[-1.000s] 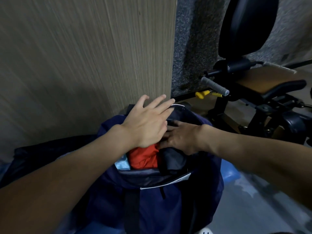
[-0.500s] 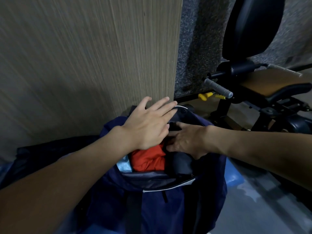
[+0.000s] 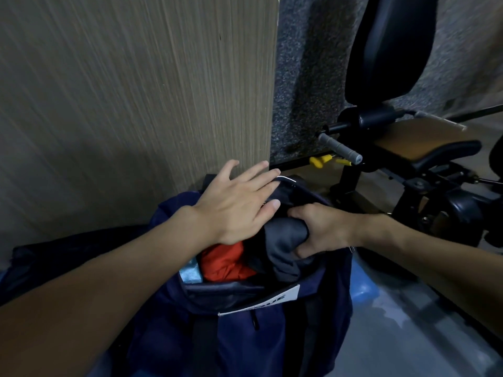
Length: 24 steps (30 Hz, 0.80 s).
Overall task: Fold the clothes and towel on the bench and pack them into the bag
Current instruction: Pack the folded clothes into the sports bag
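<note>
head cam: both hands at the mouth of the open navy fabric bag

right hand has its fingers curled tight round a bunched grey cloth garment at the bag's opening. left hand lies flat, fingers spread, on the bag's far rim. a folded orange-red garment sits inside, just beside the grey one.

left hand: bare | left arm: bare | right hand: bare | right arm: bare
</note>
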### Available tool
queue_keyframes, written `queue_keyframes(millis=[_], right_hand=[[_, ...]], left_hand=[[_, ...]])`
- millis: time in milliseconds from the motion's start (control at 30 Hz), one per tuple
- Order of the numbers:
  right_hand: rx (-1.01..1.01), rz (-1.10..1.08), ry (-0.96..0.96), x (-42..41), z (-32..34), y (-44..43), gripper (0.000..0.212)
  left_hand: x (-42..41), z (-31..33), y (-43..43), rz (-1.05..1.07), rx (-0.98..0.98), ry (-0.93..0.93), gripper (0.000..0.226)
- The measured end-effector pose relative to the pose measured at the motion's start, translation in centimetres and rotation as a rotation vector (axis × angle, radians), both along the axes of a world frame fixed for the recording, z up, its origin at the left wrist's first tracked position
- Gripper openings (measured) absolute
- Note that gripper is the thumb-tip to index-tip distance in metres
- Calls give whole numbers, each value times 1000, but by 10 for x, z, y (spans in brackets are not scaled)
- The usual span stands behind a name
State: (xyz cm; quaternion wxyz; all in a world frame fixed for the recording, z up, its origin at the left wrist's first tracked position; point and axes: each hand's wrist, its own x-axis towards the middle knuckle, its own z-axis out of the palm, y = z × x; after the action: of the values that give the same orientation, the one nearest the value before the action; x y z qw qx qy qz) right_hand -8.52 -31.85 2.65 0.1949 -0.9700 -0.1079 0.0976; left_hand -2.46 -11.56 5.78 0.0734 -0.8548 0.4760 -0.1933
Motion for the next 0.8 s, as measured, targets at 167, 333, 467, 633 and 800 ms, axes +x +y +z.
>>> queue_keyframes(millis=[167,333,467,633,800], right_hand=[[456,-310,82,-13,-17,7,51],[1113,-775,182,-14,-32,29,40],[1228,-1011,295,-10,-49,36,36],[1236,-967,178,-2,-57,33,43],[1010,-991,139,0,-75,30,40]], left_hand=[[-2,4,-2,3,-25,53,72],[-4,2,-8,18,-50,97,74],[-5,1,-11,9,-28,70,72],[-7,-3,-9,20,-20,90,74],[-6,-6,-9,28,36,89,78]])
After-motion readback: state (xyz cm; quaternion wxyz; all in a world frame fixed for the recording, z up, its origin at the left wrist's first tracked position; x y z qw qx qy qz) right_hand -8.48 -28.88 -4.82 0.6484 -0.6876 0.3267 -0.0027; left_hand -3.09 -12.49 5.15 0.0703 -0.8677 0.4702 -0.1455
